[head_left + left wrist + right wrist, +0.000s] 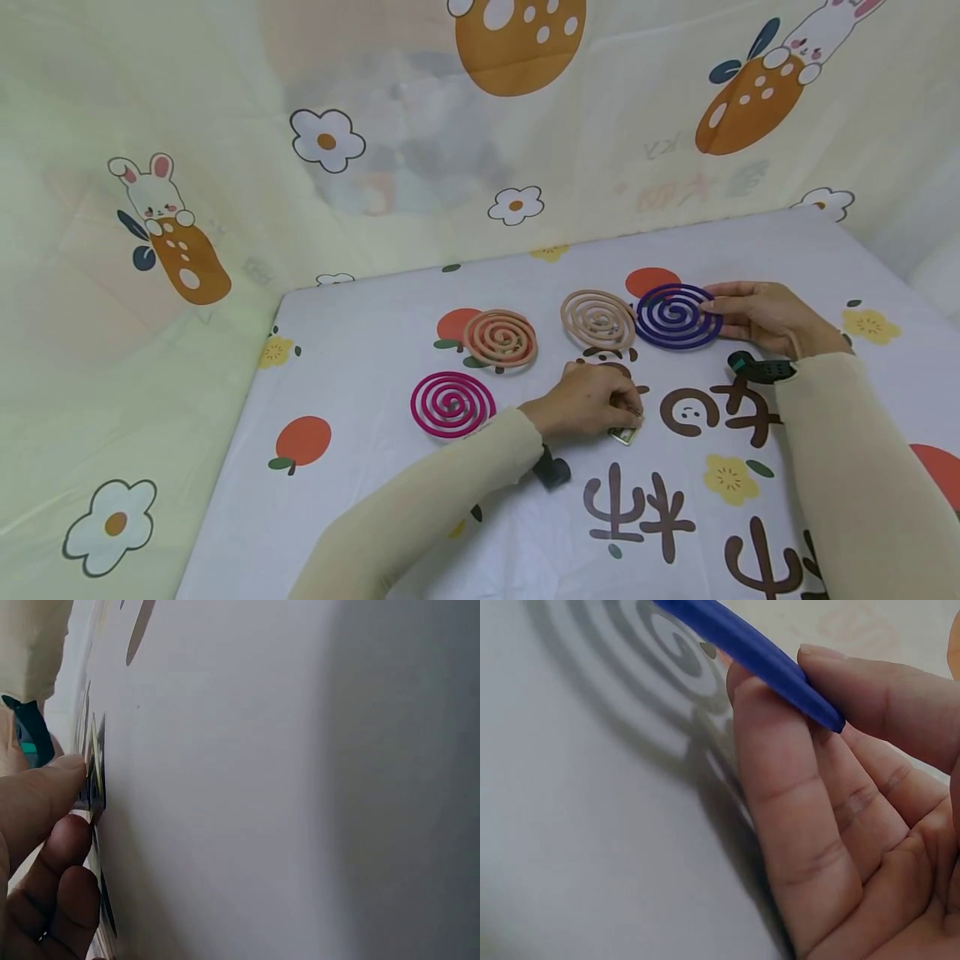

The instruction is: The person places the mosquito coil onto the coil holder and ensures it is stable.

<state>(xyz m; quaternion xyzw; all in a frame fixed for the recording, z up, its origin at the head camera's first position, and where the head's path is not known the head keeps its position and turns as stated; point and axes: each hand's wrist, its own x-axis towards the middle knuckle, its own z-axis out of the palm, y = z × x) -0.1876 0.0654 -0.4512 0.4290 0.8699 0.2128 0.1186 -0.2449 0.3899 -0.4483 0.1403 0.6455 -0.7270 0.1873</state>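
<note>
A dark blue mosquito coil (678,317) is pinched at its right edge between the thumb and fingers of my right hand (765,315). In the right wrist view the blue coil (742,656) is seen edge-on, raised off the cloth with its spiral shadow below. My left hand (585,402) holds a small, thin, shiny metal piece (624,435) low at the table. The left wrist view shows the metal piece (94,769) between thumb and fingertip; its full shape is hidden. A tan mosquito coil (597,320) lies directly left of the blue one.
Another tan coil (500,338) and a magenta coil (452,404) lie farther left, the magenta one beside my left sleeve. A white printed cloth (360,500) covers the table. A patterned curtain (405,208) rises behind it and on the left.
</note>
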